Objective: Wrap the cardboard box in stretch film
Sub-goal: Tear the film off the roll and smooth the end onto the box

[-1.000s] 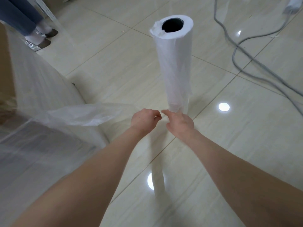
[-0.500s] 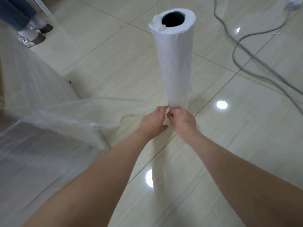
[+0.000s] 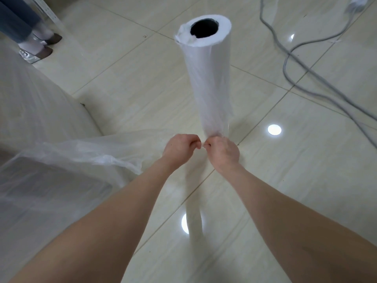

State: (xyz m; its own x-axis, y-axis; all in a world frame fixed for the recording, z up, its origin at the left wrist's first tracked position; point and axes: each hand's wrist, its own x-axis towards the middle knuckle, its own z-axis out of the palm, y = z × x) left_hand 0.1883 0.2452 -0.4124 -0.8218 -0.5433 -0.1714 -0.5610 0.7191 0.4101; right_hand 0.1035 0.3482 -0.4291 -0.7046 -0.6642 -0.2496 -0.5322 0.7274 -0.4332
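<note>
A tall white roll of stretch film (image 3: pixel 208 78) stands upright on the tiled floor, its dark hollow core facing me. A loose sheet of film (image 3: pixel 85 152) runs from near its base leftward to the film-covered box (image 3: pixel 32 123) at the left edge. My left hand (image 3: pixel 180 149) and my right hand (image 3: pixel 222 151) sit close together at the foot of the roll, fingers curled, each pinching the film. The gap between the two hands is small.
Grey cables (image 3: pixel 306 74) snake across the floor at the upper right. Another person's legs and shoes (image 3: pixel 38 45) stand at the upper left beside a metal rack post (image 3: pixel 49 13). Ceiling lights reflect off the glossy tiles.
My hands first closed in until they touched at the roll's base, then drew slightly apart. The view shifted a little and the film sheet spread wider on the left.
</note>
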